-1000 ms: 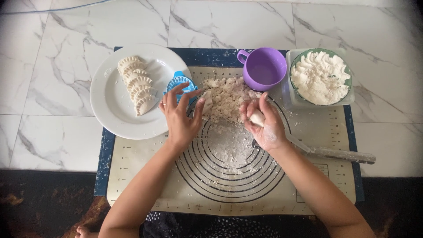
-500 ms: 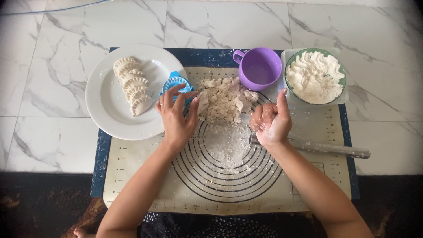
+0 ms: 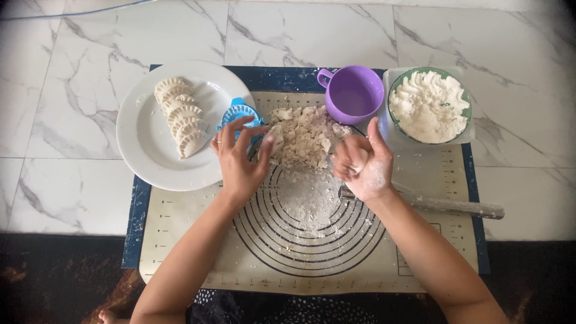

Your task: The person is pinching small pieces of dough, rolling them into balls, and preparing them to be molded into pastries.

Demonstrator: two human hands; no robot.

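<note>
The crumbly pale heap of dough (image 3: 306, 138) lay toward the far edge of the cream silicone baking mat with concentric black rings (image 3: 180, 252), just above the rings' middle; the left hand (image 3: 239, 157) rested its spread fingers against the heap's left side, open and gripping nothing, seemingly to keep the crumbs gathered; the right hand (image 3: 363, 165) was closed, its floury fingers curled around a small lump of that dough at the heap's right side, thumb raised, apparently pressing the piece together. A grey metal rolling pin (image 3: 447, 206) lay near the mat's right edge, partly under the right wrist, within easy reach; a small blue round dumpling press (image 3: 238, 112) sat at the mat's far-left part, just beyond the left fingertips and touching the rim of a round white plate (image 3: 144, 156); crimped half-moon dumplings (image 3: 180, 117) were stacked in a row on that plate; a purple plastic cup (image 3: 353, 94) and a green-rimmed bowl of white crumbly filling (image 3: 429, 105) stood at the far-right corner.
</note>
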